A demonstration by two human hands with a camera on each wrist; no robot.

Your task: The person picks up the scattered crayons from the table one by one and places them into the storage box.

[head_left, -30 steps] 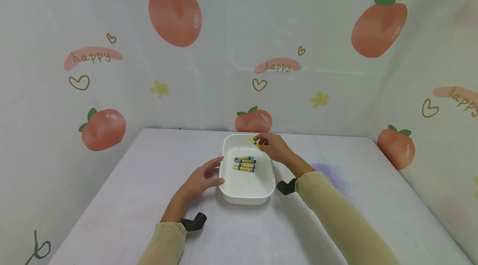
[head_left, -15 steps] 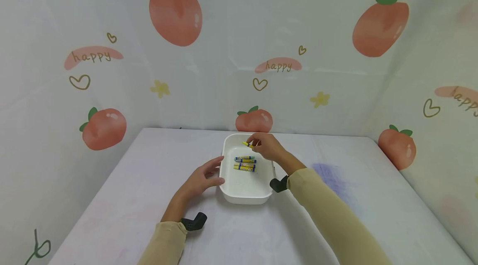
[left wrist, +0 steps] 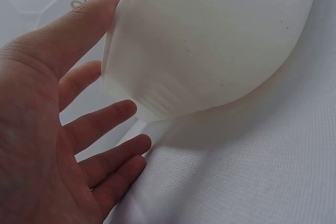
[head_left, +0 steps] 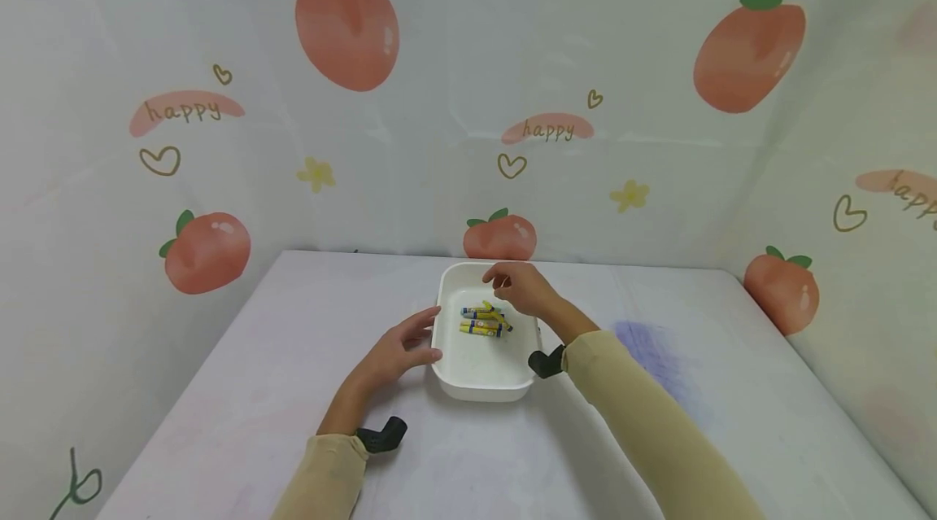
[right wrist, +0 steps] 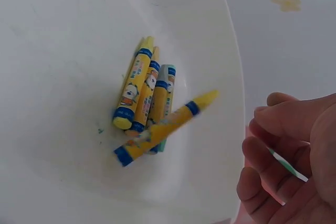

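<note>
A white plastic tray (head_left: 485, 369) holds several crayons (right wrist: 135, 85) in yellow and blue wrappers, lying side by side. One yellow crayon (right wrist: 167, 129) crosses slantwise over them, slightly blurred in the right wrist view. Above the far part of the tray is my right hand (head_left: 521, 289), its fingers loosely bent with nothing between them, apart from that crayon. At the tray's left side, my left hand (head_left: 398, 351) spreads its fingers, thumb and fingertips at the rim and wall. The left wrist view shows the tray's outer wall (left wrist: 210, 56) beside these outstretched fingers.
The tray stands on a table with a white cloth (head_left: 351, 276), near its back edge. A purple smudge (head_left: 651, 357) marks the cloth to the right. Behind hangs a white curtain (head_left: 439, 56) printed with peaches, flowers and words.
My right hand has moved a little left over the tray and let go of a yellow crayon, which is now across the others. The left hand has stayed in place.
</note>
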